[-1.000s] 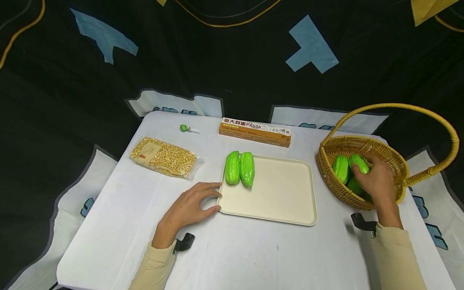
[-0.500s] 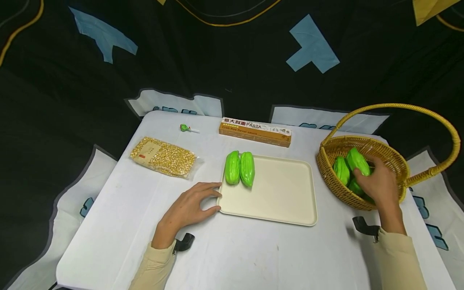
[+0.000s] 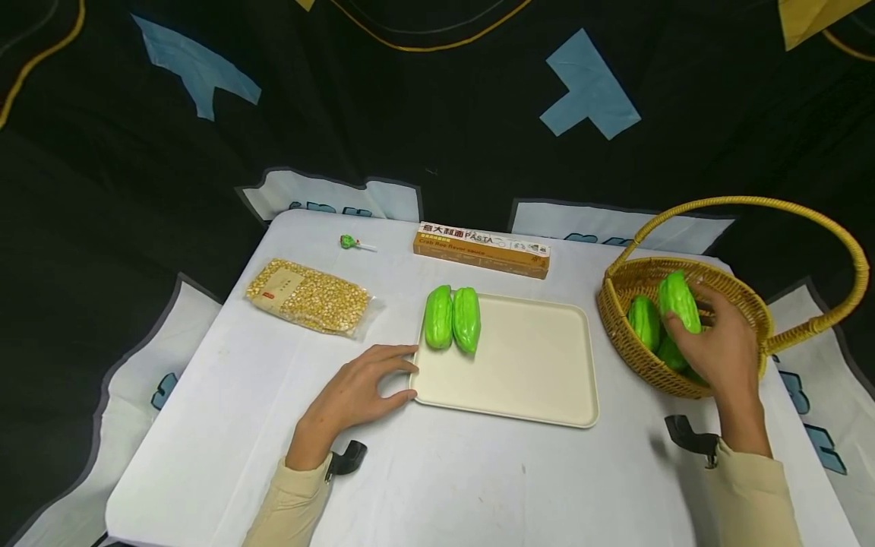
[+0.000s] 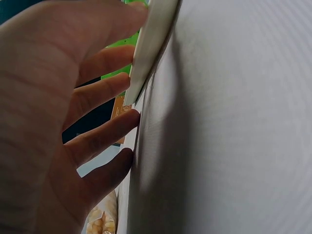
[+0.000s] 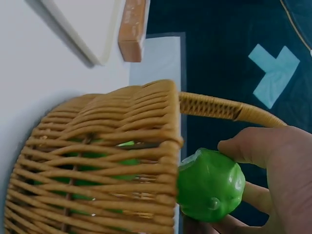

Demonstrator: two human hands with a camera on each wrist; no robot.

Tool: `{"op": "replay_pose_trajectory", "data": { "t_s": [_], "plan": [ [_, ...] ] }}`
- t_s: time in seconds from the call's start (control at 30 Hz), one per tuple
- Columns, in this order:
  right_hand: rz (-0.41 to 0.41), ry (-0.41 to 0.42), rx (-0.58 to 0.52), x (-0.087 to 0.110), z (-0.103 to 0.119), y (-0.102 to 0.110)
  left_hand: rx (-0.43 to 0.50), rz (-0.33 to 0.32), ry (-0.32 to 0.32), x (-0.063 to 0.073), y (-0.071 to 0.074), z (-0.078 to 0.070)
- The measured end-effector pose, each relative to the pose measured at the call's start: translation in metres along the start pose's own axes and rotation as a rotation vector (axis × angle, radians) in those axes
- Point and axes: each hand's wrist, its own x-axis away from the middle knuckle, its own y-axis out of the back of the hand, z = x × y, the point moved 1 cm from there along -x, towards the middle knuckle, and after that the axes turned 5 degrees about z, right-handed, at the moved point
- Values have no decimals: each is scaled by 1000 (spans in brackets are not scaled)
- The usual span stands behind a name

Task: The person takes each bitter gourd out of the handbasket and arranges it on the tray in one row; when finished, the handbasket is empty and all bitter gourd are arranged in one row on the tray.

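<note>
My right hand (image 3: 723,346) grips a green bitter melon (image 3: 678,300) between thumb and fingers, tilted up inside the wicker basket (image 3: 618,334). In the right wrist view the held bitter melon (image 5: 209,185) shows end-on above the basket's rim. Other bitter melons (image 3: 644,319) lie below it in the basket, partly hidden. Side by side on the left part of the cream tray (image 3: 526,365) are two more bitter melons (image 3: 453,319). With spread, relaxed fingers, my left hand (image 3: 358,387) touches the tray's left edge; the left wrist view shows its fingertips along the tray rim (image 4: 151,44).
Behind the tray lies a pasta box (image 3: 481,251). A clear bag of yellow kernels (image 3: 311,298) rests at the left, and a green lollipop (image 3: 350,241) farther back. The basket's tall handle (image 3: 759,200) arches over its opening. A dark backdrop hangs behind the white table.
My right hand has drawn the held bitter melon up from among the others and tipped it more upright. The left hand and the tray have stayed in place.
</note>
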Motion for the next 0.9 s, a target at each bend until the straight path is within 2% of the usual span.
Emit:
{"op": "replay_pose_trajectory", "data": {
  "t_s": [0.33,0.57,0.9],
  "plan": [
    [-72,82,-42,14,17,-3,-13,-4,-5,1,0,0],
    [-78,116,-39,22,31,-6,-14,-9,-9,0,0,1],
    [-82,225,-116,26,52,-22,-16,-15,-18,0,-1,0]
  ]
}}
